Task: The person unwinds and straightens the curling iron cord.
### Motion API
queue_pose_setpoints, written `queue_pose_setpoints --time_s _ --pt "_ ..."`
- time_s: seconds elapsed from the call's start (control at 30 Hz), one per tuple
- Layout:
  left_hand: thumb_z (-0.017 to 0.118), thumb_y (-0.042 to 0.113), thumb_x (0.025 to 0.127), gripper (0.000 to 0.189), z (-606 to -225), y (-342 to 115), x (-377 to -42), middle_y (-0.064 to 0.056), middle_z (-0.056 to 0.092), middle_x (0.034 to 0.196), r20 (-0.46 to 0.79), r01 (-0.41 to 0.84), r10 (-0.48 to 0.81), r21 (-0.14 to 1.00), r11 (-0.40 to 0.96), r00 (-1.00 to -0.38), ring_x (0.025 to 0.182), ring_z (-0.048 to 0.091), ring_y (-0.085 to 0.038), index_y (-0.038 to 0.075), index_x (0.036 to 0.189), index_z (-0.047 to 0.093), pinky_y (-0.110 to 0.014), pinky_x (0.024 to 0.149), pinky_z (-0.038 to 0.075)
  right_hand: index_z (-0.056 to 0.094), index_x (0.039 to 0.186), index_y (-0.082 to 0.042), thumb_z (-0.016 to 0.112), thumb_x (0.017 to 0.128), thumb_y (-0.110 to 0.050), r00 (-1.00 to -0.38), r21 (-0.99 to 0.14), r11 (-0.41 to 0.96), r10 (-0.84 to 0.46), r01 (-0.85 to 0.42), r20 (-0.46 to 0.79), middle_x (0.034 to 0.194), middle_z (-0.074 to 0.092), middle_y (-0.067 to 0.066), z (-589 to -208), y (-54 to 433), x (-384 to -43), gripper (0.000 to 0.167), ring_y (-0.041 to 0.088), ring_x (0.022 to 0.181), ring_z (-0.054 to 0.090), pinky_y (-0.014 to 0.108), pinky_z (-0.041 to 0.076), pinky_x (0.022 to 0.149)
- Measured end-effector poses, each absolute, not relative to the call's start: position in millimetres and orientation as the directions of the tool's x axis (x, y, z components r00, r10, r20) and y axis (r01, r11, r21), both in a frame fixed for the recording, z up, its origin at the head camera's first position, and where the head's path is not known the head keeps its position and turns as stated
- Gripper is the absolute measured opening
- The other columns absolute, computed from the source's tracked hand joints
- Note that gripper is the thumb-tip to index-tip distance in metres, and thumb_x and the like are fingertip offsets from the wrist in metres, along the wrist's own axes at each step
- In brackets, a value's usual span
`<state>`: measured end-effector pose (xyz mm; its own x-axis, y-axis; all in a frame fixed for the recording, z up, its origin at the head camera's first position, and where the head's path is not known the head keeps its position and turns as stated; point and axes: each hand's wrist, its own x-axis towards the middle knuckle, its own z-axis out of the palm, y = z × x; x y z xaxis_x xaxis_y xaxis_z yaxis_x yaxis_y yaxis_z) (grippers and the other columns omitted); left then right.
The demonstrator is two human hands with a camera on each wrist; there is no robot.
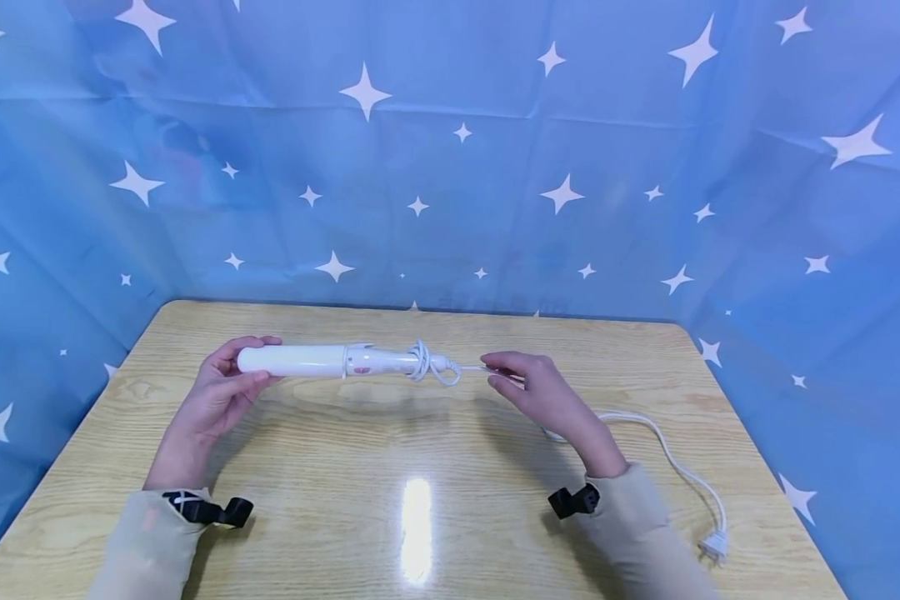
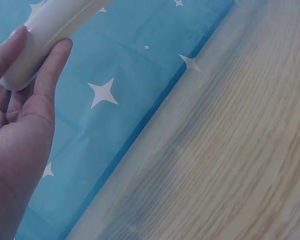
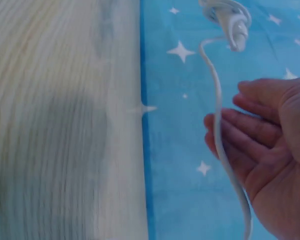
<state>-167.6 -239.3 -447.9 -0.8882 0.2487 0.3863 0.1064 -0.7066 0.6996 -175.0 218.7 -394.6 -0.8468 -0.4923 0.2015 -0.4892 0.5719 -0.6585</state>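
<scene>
- Appliance: the white wand [image 1: 300, 361] is above the table [image 1: 330, 517], long axis running left to right.
- Left hand [image 1: 228, 387]: thumb and fingers grip the wand's wide end.
- Right hand [image 1: 536, 387]: thumb apart, fingers loosely bent; the cord [image 1: 667, 450] lies across the fingers, not clasped.
- Key relation: the cord-wound handle end points toward the right hand, the nearer one, yet stands apart from it.
- Clearance: tabletop extends toward the person; the backdrop [image 1: 450, 167] stands beyond the far edge; the plug [image 1: 715, 545] lies near the right edge.
</scene>
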Motion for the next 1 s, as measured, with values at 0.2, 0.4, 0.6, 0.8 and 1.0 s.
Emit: queue_pose_setpoints --time_s 0.2,0.4,0.6,0.8,1.0 --pt "0.040 -0.033 0.090 0.053 -447 -238 -166 -0.017 0.066 0.127 0.376 0.108 0.245 0.710 -0.696 -0.894 0.117 0.064 -0.027 -0.002 0.120 0.070 -0.037 0.095 0.057 0.067 0.130 0.003 0.064 0.100 -0.002 -0.838 -0.618 0.595 -0.502 -0.514 0.213 0.126 0.069 0.018 -400 210 -174 0.030 0.030 0.106 0.070 0.045 0.059 0.088" --pt "0.043 -0.033 0.090 0.051 -448 -240 -165 -0.017 0.066 0.129 0.391 0.116 0.254 0.712 -0.693 -0.885 0.119 0.063 -0.027 -0.002 0.121 0.070 -0.037 0.095 0.057 0.069 0.128 0.001 0.061 0.103 -0.005 -0.865 -0.681 0.565 -0.453 -0.466 0.217 0.119 0.073 0.015 -403 210 -172 0.027 0.025 0.093 0.072 0.031 0.058 0.070" --pt "0.042 -0.033 0.090 0.051 -450 -241 -164 -0.018 0.065 0.129 0.407 0.115 0.260 0.697 -0.707 -0.876 0.119 0.063 -0.028 -0.004 0.122 0.069 -0.037 0.095 0.057 0.077 0.117 -0.008 0.069 0.101 -0.016 -0.906 -0.773 0.511 -0.377 -0.375 0.191 0.107 0.075 0.003 -401 216 -167 0.020 0.025 0.073 0.063 0.027 0.051 0.059" --pt "0.040 -0.033 0.090 0.052 -449 -242 -164 -0.018 0.065 0.129 0.400 0.103 0.250 0.681 -0.725 -0.882 0.119 0.063 -0.028 -0.004 0.122 0.069 -0.036 0.096 0.057 0.077 0.118 -0.010 0.069 0.101 -0.021 -0.946 -0.858 0.444 -0.296 -0.261 0.134 0.093 0.072 0.005 -394 225 -162 0.022 0.020 0.067 0.053 0.027 0.043 0.057" --pt "0.040 -0.034 0.091 0.051 -449 -242 -163 -0.019 0.065 0.129 0.401 0.089 0.258 0.669 -0.738 -0.879 0.119 0.064 -0.028 -0.005 0.121 0.070 -0.036 0.096 0.057 0.076 0.115 -0.007 0.068 0.101 -0.020 -0.958 -0.874 0.419 -0.244 -0.247 0.154 0.100 0.073 0.012 -393 240 -160 0.021 0.018 0.075 0.060 0.027 0.048 0.062"
